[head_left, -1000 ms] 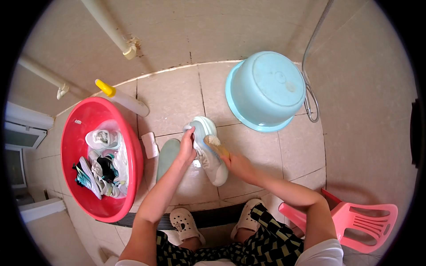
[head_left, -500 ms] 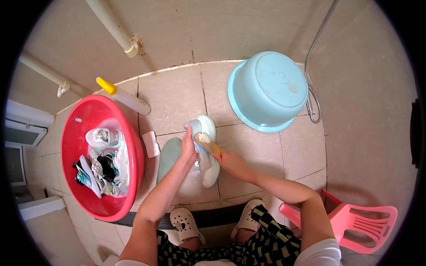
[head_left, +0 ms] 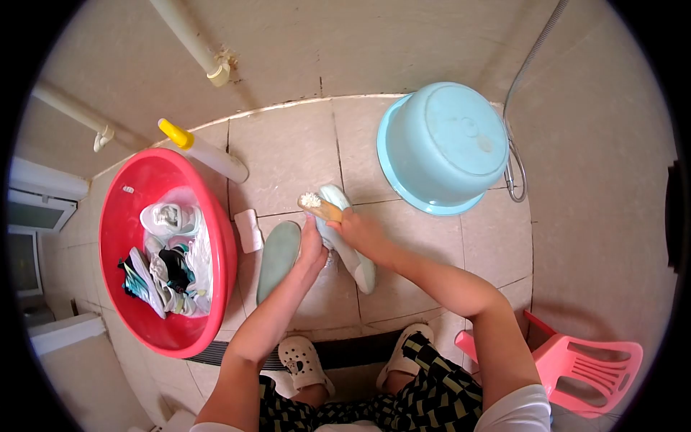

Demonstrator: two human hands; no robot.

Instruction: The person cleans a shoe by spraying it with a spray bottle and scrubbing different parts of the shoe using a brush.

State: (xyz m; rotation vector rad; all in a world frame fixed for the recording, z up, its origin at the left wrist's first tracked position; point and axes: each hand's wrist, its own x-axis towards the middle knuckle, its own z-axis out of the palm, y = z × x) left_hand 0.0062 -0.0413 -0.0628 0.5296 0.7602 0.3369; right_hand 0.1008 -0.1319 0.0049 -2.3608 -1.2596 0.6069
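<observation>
A pale, light-coloured shoe (head_left: 354,261) is tipped with its side and sole edge toward the right, over the tiled floor. My left hand (head_left: 312,248) is closed around the shoe's upper on its left side. In my right hand (head_left: 361,234) is a wooden-backed scrub brush (head_left: 322,207), with white foam on its back. The brush lies across the upper part of the shoe, close to my left fingertips; its bristles are hidden. Just left of my left hand, a grey-green insole (head_left: 279,253) lies flat on the tiles.
At left stands a red basin (head_left: 227,281) with several wet shoes inside. A yellow-capped bottle (head_left: 216,160) and a small white-pink block (head_left: 248,230) are near it. An upturned blue basin (head_left: 461,137), a shower hose (head_left: 512,93) and a pink chair (head_left: 590,371) are on the right.
The brush and my right hand have moved up and left along the shoe. The shoe has rolled in my left hand, so its sole edge shows more.
</observation>
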